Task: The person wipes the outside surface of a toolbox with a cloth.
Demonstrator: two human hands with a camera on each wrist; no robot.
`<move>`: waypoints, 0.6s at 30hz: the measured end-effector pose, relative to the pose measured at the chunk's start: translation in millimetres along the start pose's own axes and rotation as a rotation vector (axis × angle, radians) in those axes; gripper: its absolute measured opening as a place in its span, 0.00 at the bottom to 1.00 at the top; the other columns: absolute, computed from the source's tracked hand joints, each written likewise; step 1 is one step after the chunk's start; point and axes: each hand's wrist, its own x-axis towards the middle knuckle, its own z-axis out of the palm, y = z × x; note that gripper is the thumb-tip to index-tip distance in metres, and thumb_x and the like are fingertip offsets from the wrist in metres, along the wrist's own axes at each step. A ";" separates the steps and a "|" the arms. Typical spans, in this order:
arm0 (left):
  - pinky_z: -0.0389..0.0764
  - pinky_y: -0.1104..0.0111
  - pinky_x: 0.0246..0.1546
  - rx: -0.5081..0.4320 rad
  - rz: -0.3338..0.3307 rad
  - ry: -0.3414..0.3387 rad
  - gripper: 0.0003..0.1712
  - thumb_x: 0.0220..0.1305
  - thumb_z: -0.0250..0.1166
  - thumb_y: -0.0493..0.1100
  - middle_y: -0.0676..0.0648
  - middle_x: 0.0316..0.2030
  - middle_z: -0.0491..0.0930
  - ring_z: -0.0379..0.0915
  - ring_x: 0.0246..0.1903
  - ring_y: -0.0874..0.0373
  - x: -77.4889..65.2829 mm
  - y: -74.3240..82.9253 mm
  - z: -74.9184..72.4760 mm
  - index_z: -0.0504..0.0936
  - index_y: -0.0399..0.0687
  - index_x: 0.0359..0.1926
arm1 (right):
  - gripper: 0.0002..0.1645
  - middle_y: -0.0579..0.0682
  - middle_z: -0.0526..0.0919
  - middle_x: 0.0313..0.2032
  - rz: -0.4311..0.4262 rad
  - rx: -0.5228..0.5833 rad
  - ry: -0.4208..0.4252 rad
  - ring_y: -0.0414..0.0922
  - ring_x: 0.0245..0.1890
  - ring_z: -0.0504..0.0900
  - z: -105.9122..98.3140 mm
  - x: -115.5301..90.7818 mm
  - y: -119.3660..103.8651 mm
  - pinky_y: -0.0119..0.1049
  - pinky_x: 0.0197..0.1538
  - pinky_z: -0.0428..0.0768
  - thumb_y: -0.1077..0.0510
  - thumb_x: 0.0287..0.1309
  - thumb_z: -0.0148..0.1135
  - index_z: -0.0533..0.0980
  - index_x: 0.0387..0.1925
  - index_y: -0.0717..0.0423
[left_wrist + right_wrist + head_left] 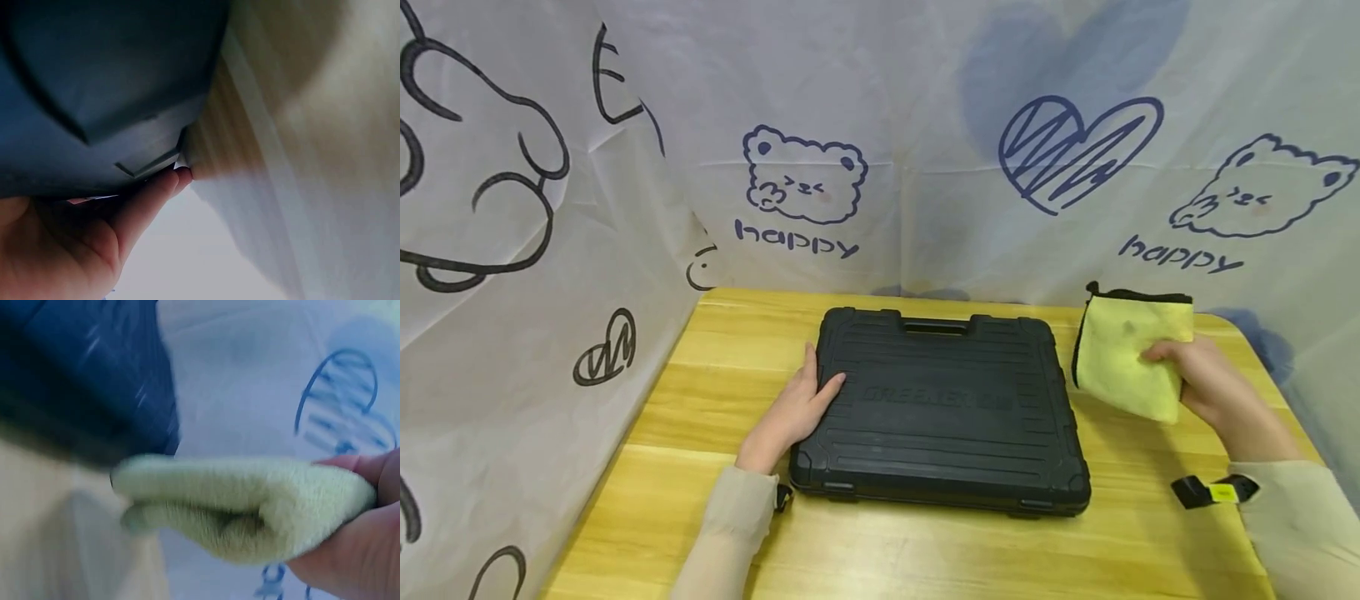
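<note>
A black hard plastic tool case (940,408) with raised lettering on its lid lies closed on the table. My left hand (793,412) holds the case by its left side, thumb over the lid's edge and fingers along the side wall; the left wrist view shows those fingers (147,209) against the dark wall. Beyond the case's right side, my right hand (1213,383) grips a folded yellow cleaning cloth (1127,350) with black edging, thumb on its front face. Up close in the right wrist view, the cloth (244,487) shows its folded layers.
The wooden table (880,550) carries the case, whose handle (936,327) faces the back. White sheeting (925,100) with drawn bears and hearts hangs behind the table and along its left side. A black band (1213,492) circles the right wrist.
</note>
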 end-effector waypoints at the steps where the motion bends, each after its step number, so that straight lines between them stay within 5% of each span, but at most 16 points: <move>1: 0.48 0.53 0.68 0.002 -0.001 0.003 0.51 0.67 0.38 0.71 0.41 0.72 0.32 0.37 0.71 0.46 0.2 0.0 -0.1 0.23 0.47 0.71 | 0.16 0.42 0.78 0.34 -0.014 -0.009 0.022 0.39 0.34 0.81 8.2 1.9 -3.9 0.35 0.36 0.82 0.71 0.59 0.51 0.62 0.46 0.56; 6: 0.47 0.54 0.68 0.012 0.000 0.006 0.51 0.66 0.37 0.71 0.42 0.72 0.32 0.36 0.71 0.47 0.6 -0.8 -0.9 0.23 0.47 0.71 | 0.10 0.40 0.76 0.31 -0.092 -0.224 0.183 0.36 0.30 0.78 54.6 17.9 -17.5 0.32 0.34 0.80 0.67 0.60 0.49 0.64 0.44 0.60; 10: 0.47 0.53 0.68 0.006 -0.001 0.004 0.51 0.66 0.37 0.71 0.42 0.72 0.32 0.36 0.71 0.47 1.2 0.3 -1.2 0.23 0.48 0.71 | 0.10 0.48 0.75 0.29 -0.120 -0.449 0.308 0.40 0.25 0.77 88.9 36.9 -17.0 0.35 0.29 0.79 0.63 0.60 0.46 0.68 0.41 0.67; 13: 0.48 0.53 0.68 0.000 0.000 0.001 0.51 0.66 0.37 0.72 0.41 0.72 0.32 0.37 0.71 0.46 2.1 1.0 -1.1 0.22 0.49 0.71 | 0.11 0.55 0.73 0.29 -0.112 -0.552 0.319 0.46 0.24 0.75 111.2 52.0 -10.1 0.38 0.26 0.77 0.61 0.59 0.45 0.69 0.36 0.68; 18: 0.51 0.50 0.67 -0.012 -0.007 -0.001 0.52 0.66 0.38 0.71 0.37 0.72 0.36 0.40 0.70 0.42 1.0 0.2 -0.7 0.21 0.48 0.71 | 0.12 0.51 0.63 0.19 -0.138 -0.740 0.273 0.49 0.18 0.65 147.7 77.0 6.8 0.37 0.20 0.68 0.59 0.58 0.42 0.62 0.20 0.57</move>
